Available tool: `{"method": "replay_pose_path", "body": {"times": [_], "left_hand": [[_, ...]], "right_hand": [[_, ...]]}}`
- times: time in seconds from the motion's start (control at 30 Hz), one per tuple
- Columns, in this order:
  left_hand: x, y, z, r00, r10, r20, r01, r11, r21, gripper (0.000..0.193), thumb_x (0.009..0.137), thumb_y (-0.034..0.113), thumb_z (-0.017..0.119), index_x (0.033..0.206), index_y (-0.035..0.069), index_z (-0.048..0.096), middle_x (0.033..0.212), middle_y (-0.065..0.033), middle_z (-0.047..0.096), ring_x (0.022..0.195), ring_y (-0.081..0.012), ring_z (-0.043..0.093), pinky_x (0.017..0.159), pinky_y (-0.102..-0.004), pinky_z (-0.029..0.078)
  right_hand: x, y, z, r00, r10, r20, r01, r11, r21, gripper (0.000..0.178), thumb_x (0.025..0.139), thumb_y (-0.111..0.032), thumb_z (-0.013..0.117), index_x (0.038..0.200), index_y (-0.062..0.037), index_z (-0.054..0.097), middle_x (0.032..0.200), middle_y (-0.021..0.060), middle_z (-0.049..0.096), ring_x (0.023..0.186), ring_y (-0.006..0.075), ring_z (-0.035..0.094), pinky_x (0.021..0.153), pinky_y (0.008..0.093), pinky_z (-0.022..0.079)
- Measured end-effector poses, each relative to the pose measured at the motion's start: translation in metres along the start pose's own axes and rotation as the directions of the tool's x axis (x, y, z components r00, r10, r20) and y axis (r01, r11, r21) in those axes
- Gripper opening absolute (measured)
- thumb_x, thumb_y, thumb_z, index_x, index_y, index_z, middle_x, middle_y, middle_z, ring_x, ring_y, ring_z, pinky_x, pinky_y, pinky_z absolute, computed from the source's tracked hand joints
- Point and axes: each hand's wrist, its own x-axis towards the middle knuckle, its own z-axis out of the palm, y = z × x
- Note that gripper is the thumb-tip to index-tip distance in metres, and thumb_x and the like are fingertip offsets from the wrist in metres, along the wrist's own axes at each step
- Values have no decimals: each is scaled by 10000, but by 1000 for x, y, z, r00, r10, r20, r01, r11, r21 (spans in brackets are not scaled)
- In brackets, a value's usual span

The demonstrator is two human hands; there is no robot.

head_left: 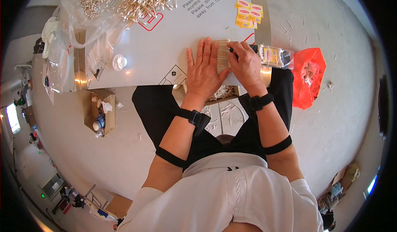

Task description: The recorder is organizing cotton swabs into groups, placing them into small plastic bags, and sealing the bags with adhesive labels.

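My left hand lies with its fingers stretched out on the grey tabletop, its fingertips beside a row of cotton swabs laid side by side. Over the right end of that row, my right hand is closed, fingers curled round a dark thing that is mostly hidden. Only bits of black show at its thumb side and past its knuckles. Just right of this hand, a clear packet of swabs with a yellow label lies at the table's right edge.
A large heap of cotton swabs lies at the far left on plastic film. Yellow cards sit at the far right, a small white tub at the left. A red bag hangs at right; a cardboard box stands below left.
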Motion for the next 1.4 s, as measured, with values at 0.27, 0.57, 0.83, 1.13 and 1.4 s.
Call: {"method": "replay_pose_path", "body": {"times": [0.27,0.57,0.83,1.13,1.4], "left_hand": [[-1,-1,1,1000,-3,14,2,1000,6,838,868,499,611,1496,40,301,1599,-139,208,1480,-301,184,1170,-575,105],[-1,-2,-3,999,-7,36,6,999,32,746,905,434,584,1487,47,324,1594,-131,220,1476,-303,195,1169,-574,121],[-1,0,-1,1000,16,11,-16,999,33,758,912,466,554,1501,58,305,1598,-113,218,1480,-280,187,1178,-562,111],[-2,-2,1,999,23,46,-26,997,71,746,943,487,495,1511,58,273,1600,-106,204,1490,-276,151,1183,-556,87],[-2,2,2,999,0,41,-3,998,65,739,953,475,481,1512,47,255,1601,-118,196,1494,-288,131,1180,-568,71]], "right_hand": [[22,8,3,999,6,36,-7,1000,19,137,841,-108,602,950,-113,684,830,124,622,770,342,651,663,429,533],[20,20,-25,954,-139,267,96,981,170,484,668,-79,775,1138,-87,655,1032,138,582,982,356,600,844,425,511],[4,21,-25,952,-175,249,161,984,75,593,621,-106,826,1185,-91,645,1060,115,540,1029,332,560,893,422,488],[3,22,-22,958,-203,201,190,978,82,528,649,-99,807,1158,-88,668,1025,109,558,1000,316,574,869,406,498],[2,22,-20,956,-233,180,230,972,41,485,653,-136,809,1121,-104,684,995,85,574,973,294,592,854,397,501]]}}
